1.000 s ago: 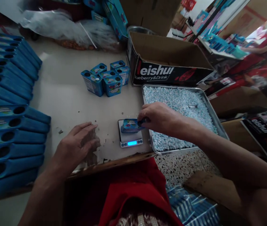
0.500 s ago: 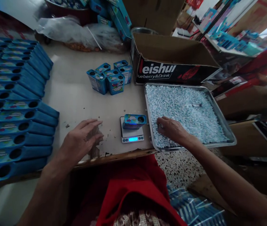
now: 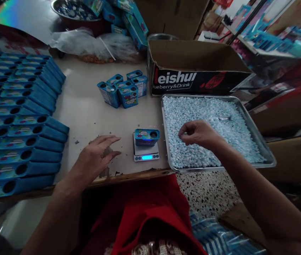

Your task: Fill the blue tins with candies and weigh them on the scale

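Right grip (image 3: 196, 134) pinched over pale-blue candies (image 3: 208, 120); small blue tin (image 3: 146, 137) on scale (image 3: 146, 153).

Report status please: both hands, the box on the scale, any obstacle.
Left hand flat on table, open. Right hand pinched above candy tray, contents unseen. Blue box on scale, untouched. Nothing between.

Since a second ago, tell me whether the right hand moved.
Yes. The right hand left the blue tin on the scale and now hangs, pinched, over the tray.
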`<state>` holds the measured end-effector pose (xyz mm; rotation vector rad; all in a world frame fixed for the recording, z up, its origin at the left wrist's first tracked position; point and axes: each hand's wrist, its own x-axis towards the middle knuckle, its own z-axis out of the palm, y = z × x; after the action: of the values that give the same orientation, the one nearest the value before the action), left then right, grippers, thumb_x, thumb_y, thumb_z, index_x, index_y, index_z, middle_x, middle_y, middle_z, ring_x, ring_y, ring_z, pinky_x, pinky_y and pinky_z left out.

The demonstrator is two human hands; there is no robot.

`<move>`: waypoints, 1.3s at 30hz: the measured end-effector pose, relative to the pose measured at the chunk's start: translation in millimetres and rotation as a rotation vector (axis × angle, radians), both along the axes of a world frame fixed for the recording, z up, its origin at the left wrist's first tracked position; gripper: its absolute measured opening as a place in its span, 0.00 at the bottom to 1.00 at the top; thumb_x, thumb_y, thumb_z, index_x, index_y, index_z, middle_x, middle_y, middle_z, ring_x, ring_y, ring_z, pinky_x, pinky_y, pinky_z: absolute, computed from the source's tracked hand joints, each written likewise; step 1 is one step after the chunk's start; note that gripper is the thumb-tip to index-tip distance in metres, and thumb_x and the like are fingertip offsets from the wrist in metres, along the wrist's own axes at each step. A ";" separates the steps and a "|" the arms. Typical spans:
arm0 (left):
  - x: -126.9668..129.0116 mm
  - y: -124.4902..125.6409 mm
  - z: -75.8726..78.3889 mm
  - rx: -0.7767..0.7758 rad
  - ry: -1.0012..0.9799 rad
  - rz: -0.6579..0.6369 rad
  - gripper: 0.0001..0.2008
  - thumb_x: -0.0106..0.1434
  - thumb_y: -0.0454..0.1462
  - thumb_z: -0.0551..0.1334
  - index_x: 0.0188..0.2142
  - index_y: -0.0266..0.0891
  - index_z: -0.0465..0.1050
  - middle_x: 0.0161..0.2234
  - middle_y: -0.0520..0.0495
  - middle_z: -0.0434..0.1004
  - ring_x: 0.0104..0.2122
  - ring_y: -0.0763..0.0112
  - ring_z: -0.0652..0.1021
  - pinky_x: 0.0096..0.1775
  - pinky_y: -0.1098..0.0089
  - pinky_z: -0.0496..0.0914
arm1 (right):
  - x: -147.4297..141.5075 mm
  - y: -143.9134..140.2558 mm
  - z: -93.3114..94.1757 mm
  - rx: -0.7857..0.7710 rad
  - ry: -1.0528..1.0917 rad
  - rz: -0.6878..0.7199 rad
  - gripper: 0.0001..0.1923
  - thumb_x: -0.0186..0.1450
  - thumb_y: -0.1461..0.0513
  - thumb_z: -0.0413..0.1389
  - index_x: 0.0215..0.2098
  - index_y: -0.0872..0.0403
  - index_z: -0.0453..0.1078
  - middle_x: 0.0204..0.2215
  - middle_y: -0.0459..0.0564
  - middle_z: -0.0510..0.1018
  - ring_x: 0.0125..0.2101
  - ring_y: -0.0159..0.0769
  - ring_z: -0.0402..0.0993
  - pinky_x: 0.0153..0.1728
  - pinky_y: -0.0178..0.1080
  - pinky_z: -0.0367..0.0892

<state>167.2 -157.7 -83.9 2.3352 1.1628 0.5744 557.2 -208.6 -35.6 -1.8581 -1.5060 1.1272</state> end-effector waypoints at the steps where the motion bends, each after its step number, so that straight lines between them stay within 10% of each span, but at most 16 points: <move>1: 2.7 0.3 0.8 0.004 -0.007 -0.007 0.22 0.69 0.51 0.61 0.58 0.46 0.76 0.58 0.42 0.78 0.58 0.51 0.78 0.62 0.51 0.72 | -6.3 4.0 7.7 0.013 0.042 0.031 0.06 0.52 0.63 0.63 0.30 0.55 0.79 0.19 0.43 0.76 0.20 0.30 0.72 0.22 0.33 0.67; 9: 2.6 6.2 -11.8 0.010 -0.016 -0.027 0.22 0.69 0.51 0.62 0.58 0.44 0.76 0.56 0.40 0.79 0.56 0.53 0.79 0.60 0.53 0.73 | -62.2 36.1 56.9 0.118 -0.028 0.355 0.06 0.54 0.67 0.62 0.31 0.56 0.80 0.22 0.42 0.76 0.22 0.27 0.68 0.23 0.32 0.59; 18: -7.4 14.5 -15.4 -0.013 -0.036 -0.014 0.22 0.69 0.50 0.61 0.57 0.44 0.76 0.55 0.40 0.80 0.55 0.53 0.80 0.60 0.52 0.74 | -77.9 50.0 52.3 0.129 -0.170 0.445 0.15 0.58 0.65 0.67 0.44 0.54 0.84 0.27 0.43 0.79 0.26 0.29 0.71 0.29 0.34 0.63; 24: -13.4 15.5 -11.7 -0.014 -0.049 -0.006 0.23 0.70 0.51 0.60 0.57 0.43 0.76 0.56 0.41 0.79 0.55 0.53 0.80 0.60 0.53 0.74 | -63.4 46.9 42.5 0.129 0.144 0.240 0.12 0.59 0.59 0.70 0.40 0.55 0.83 0.27 0.47 0.81 0.26 0.32 0.75 0.28 0.35 0.70; 33: -4.4 15.7 10.8 0.103 -0.133 0.044 0.18 0.69 0.47 0.65 0.54 0.45 0.78 0.52 0.46 0.82 0.50 0.60 0.82 0.57 0.59 0.75 | -8.6 18.1 -5.4 -0.065 0.746 -0.475 0.12 0.57 0.67 0.71 0.39 0.55 0.82 0.31 0.48 0.82 0.29 0.27 0.77 0.30 0.26 0.75; 39: 48.6 16.5 38.2 0.180 -0.189 -0.031 0.15 0.69 0.44 0.66 0.53 0.45 0.80 0.50 0.46 0.82 0.49 0.62 0.82 0.57 0.61 0.75 | -13.3 1.2 -24.1 -0.221 0.843 -0.508 0.15 0.53 0.72 0.71 0.39 0.57 0.83 0.34 0.50 0.84 0.32 0.30 0.80 0.37 0.28 0.78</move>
<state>215.8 -141.3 -45.6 2.3800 1.0241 0.9014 543.9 -207.4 -59.7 -1.4472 -0.4283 1.5588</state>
